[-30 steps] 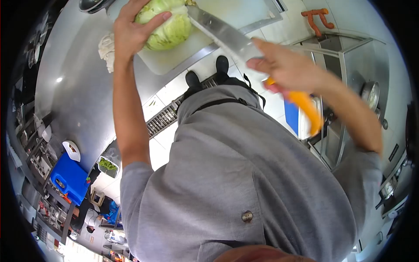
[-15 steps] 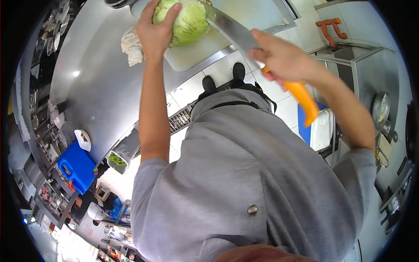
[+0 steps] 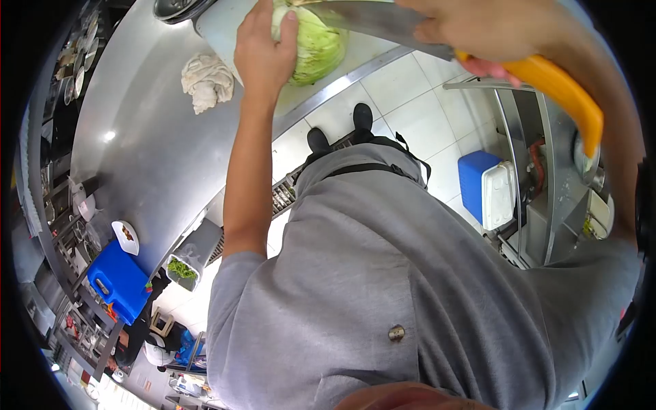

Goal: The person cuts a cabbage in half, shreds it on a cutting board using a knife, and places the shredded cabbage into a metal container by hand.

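Note:
A pale green cabbage rests on a white cutting board at the top of the view. My left hand grips its left side, thumb laid over the leaves. In my right hand is a large kitchen knife with an orange handle. The blade points left, its tip at the cabbage's upper part near the pale stem end. Whether the edge has entered the leaves I cannot tell. A crumpled off-white cloth lies left of the board, beside my left wrist.
The board lies on a steel counter. Farther along stand a white dish, a blue jug-like container and a bin with greens. A blue and white cooler is on the tiled floor. Another person's white cap shows lower left.
My right hand has moved up and right with the knife, whose blade now lies flatter across the cabbage top. The cabbage and my left hand appear slightly farther right as the view shifted.

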Available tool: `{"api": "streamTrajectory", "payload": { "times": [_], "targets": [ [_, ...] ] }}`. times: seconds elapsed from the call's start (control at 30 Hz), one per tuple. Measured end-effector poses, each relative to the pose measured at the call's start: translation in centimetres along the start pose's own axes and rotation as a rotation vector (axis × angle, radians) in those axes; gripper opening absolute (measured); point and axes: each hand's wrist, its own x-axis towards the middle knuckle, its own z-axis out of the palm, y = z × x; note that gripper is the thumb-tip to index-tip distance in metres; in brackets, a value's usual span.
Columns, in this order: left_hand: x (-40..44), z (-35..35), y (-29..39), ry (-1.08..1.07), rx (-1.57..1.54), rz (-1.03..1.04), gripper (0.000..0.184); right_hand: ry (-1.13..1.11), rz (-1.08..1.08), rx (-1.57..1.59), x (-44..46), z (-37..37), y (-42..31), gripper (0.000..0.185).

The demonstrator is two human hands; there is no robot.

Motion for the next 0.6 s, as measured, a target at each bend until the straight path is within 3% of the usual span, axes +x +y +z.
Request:
{"api": "streamTrajectory", "payload": {
  "times": [0.1, 0.13, 0.17, 0.2, 0.33, 0.37, 0.57, 0.6],
  "targets": [
    [-0.6, 0.4, -0.1, 0.064, 0.057, 0.112, 0.047, -0.114, 0.252, -0.121, -0.9, 0.2, -0.2, 0.029],
    [-0.6, 0.4, -0.2, 0.083, 0.032, 0.067, 0.047, 0.007, 0.230, -0.021, -0.9, 1.6, 1.7, 0.032],
    [-0.6, 0.4, -0.3, 0.102, 0.008, 0.025, 0.046, 0.131, 0.207, 0.082, -0.7, 3.0, 3.1, 0.046],
    [-0.7, 0.4, -0.2, 0.102, 0.003, 0.025, 0.046, 0.132, 0.212, 0.081, -0.6, 4.3, 3.5, 0.046],
    [-1.5, 0.5, 0.2, 0.153, 0.009, -0.017, 0.048, 0.171, 0.000, 0.103, 2.2, 10.1, 6.7, 0.037],
    [-1.6, 0.6, 0.4, 0.162, 0.008, 0.008, 0.048, 0.357, -0.199, 0.021, 3.0, 11.6, 7.1, 0.035],
    [-1.1, 0.0, 0.6, 0.089, -0.028, -0.004, 0.043, 0.342, -0.236, 0.138, 4.3, 14.1, 6.6, 0.030],
    [-1.0, -0.1, 0.2, 0.088, -0.019, -0.007, 0.043, 0.426, -0.264, 0.180, 6.2, 16.2, 6.4, 0.024]
  ]
}}
